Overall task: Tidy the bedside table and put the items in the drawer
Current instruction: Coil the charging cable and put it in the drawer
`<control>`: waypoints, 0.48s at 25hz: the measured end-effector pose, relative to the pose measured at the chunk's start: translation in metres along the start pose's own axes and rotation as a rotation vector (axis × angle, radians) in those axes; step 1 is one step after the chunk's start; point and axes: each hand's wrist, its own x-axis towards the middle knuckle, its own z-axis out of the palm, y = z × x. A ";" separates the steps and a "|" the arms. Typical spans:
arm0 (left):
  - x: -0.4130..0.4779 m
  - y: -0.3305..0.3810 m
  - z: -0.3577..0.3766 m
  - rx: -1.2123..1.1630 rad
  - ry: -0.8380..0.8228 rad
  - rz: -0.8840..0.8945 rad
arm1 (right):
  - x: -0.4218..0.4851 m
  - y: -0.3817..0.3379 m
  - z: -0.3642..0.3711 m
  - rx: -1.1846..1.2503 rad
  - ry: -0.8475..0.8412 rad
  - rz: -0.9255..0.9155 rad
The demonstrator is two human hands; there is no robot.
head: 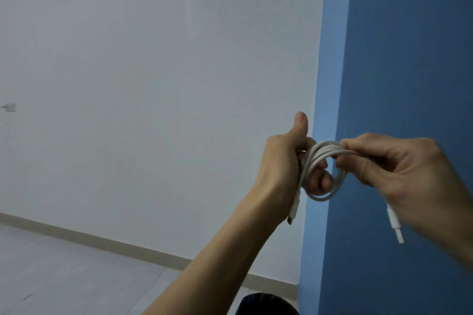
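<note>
A white charging cable (323, 197) is wound into a small coil held up in the air in front of the walls. My left hand (284, 158) grips the left side of the coil, thumb pointing up, fingers through the loops. My right hand (399, 169) pinches the top strands at the coil's right side. One plug end (369, 213) hangs below my left hand. The other plug end (396, 225) dangles under my right hand. The bedside table and its drawer are out of view.
A white wall (153, 84) fills the left, a blue wall (409, 59) the right. Light tiled floor (64, 276) with a beige skirting runs along the bottom left. A dark rounded object (268, 305) shows at the bottom edge. A small wall fitting (10, 107) sits far left.
</note>
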 end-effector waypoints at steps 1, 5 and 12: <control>-0.001 -0.002 0.002 0.058 0.028 0.064 | 0.000 -0.001 -0.001 -0.016 0.020 0.001; -0.004 -0.013 0.004 0.370 0.062 0.349 | 0.001 -0.002 -0.007 -0.071 0.062 0.021; -0.003 -0.016 0.007 0.571 0.093 0.427 | 0.007 -0.003 -0.003 -0.380 -0.082 -0.013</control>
